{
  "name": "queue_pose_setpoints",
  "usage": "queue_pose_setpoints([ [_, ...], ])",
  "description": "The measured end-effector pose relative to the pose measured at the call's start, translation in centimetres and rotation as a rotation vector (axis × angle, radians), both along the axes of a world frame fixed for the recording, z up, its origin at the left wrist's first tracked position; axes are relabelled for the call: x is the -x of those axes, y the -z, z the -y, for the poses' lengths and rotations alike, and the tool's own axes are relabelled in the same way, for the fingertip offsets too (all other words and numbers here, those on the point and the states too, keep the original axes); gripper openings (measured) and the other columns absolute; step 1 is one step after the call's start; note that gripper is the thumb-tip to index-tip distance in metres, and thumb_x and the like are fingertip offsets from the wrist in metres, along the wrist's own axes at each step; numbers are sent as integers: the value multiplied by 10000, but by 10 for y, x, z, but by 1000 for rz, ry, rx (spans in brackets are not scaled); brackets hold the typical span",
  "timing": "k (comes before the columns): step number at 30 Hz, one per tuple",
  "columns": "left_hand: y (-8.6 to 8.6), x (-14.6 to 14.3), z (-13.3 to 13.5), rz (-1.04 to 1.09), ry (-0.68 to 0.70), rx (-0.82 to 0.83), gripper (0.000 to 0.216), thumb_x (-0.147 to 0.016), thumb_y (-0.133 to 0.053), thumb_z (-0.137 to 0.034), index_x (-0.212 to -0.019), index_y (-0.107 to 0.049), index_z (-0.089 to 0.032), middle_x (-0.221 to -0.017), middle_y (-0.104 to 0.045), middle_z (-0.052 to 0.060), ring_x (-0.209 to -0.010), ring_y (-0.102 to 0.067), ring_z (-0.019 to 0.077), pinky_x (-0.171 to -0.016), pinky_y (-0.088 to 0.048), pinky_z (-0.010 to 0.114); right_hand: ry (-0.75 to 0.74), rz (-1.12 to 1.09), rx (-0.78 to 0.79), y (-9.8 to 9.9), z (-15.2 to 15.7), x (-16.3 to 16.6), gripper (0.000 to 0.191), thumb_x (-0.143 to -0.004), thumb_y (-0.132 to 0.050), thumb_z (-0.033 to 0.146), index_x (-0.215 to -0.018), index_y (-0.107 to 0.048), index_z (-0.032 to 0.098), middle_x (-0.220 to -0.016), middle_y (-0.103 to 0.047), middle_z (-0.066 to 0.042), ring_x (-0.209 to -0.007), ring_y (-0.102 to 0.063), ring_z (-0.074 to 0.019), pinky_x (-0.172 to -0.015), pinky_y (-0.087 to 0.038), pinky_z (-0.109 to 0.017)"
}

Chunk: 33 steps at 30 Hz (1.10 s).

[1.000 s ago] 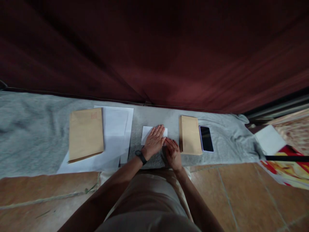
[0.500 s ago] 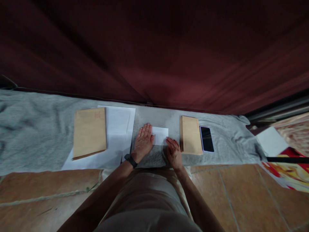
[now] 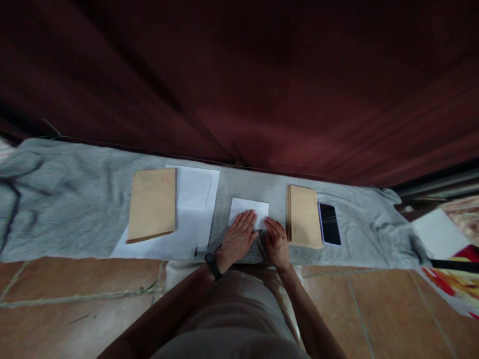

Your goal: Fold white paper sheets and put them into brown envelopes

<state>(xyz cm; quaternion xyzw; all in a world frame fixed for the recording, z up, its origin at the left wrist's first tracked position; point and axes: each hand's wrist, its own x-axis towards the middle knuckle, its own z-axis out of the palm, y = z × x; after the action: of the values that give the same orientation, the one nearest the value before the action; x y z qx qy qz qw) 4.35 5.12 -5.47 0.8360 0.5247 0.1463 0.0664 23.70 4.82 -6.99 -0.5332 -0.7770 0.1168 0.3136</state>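
Observation:
A small folded white paper (image 3: pixel 247 203) lies on the grey cloth right in front of me. My left hand (image 3: pixel 239 237), with a dark watch on its wrist, rests flat on the lower part of the paper, fingers stretched out. My right hand (image 3: pixel 276 240) is at the paper's right edge, its fingers bent and pressed together with the tips on that edge; its thumb is mostly hidden. To the left, a stack of large brown envelopes (image 3: pixel 152 204) sits on large white sheets (image 3: pixel 207 199). Just right of my right hand is a stack of smaller brown envelopes (image 3: pixel 306 217).
A phone (image 3: pixel 330 223) in a purple case lies beside the smaller envelopes. Grey cloth (image 3: pixel 82 199) covers the long narrow surface. A dark red curtain-like sheet (image 3: pixel 243 89) rises behind it. A white sheet (image 3: pixel 434 229) and a colourful printed bag (image 3: pixel 456 279) are at far right.
My left hand has slid from the paper's left edge onto its lower middle, baring the left part. My right hand stays at the right edge. The whole view has shifted slightly.

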Motion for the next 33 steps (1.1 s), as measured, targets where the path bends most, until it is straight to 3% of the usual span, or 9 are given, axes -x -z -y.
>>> queue_pose_setpoints([
  [5, 6, 1, -2, -24, -1, -2, 581, -1062, -361, -301, -1602, -350, -87, -1699, -290, 130, -1596, -215, 232, -1317, -203, 437, -82, 33, 14, -8, -15, 12, 406, -1057, -404, 205, -1405, -612, 185, -1418, -662, -117, -1380, -567, -234, -1225, -409, -530],
  [10, 9, -1, -2, -44, 33, 3, 577, -1028, -420, -250, -1576, -399, -75, -1660, -359, 180, -1575, -283, 264, -1303, -229, 483, -224, 145, 102, -12, -40, 40, 481, -1094, -326, 262, -1532, -498, 161, -1563, -540, -111, -1491, -456, -210, -1275, -341, -487],
  [15, 7, -1, -2, -43, 8, 9, 551, -1040, -420, -295, -1541, -453, -66, -1644, -384, 200, -1565, -311, 278, -1294, -245, 503, -178, 230, 97, -6, -53, 37, 522, -1107, -305, 317, -1580, -421, 128, -1623, -451, -131, -1544, -372, -216, -1293, -284, -485],
  [21, -8, 3, -3, -31, 32, 24, 501, -1042, -487, -434, -1523, -512, -295, -1665, -394, 91, -1560, -322, 309, -1283, -228, 575, -133, 330, 70, -3, -60, 10, 545, -1112, -283, 315, -1615, -346, 114, -1648, -399, -156, -1568, -320, -234, -1286, -276, -500],
  [24, -12, 5, -3, -26, 44, 30, 512, -1039, -497, -470, -1538, -486, -354, -1666, -398, 59, -1556, -327, 319, -1270, -236, 610, -102, 381, 71, -3, -60, 4, 566, -1117, -279, 340, -1615, -326, 77, -1657, -375, -176, -1579, -289, -252, -1284, -267, -508],
  [33, -14, 5, -2, -27, 61, 18, 482, -1008, -550, -526, -1471, -566, -394, -1664, -398, 74, -1552, -322, 370, -1243, -221, 686, -20, 345, 59, -5, -46, 4, 575, -1117, -265, 350, -1650, -255, 134, -1687, -333, -137, -1589, -260, -263, -1280, -260, -515],
])
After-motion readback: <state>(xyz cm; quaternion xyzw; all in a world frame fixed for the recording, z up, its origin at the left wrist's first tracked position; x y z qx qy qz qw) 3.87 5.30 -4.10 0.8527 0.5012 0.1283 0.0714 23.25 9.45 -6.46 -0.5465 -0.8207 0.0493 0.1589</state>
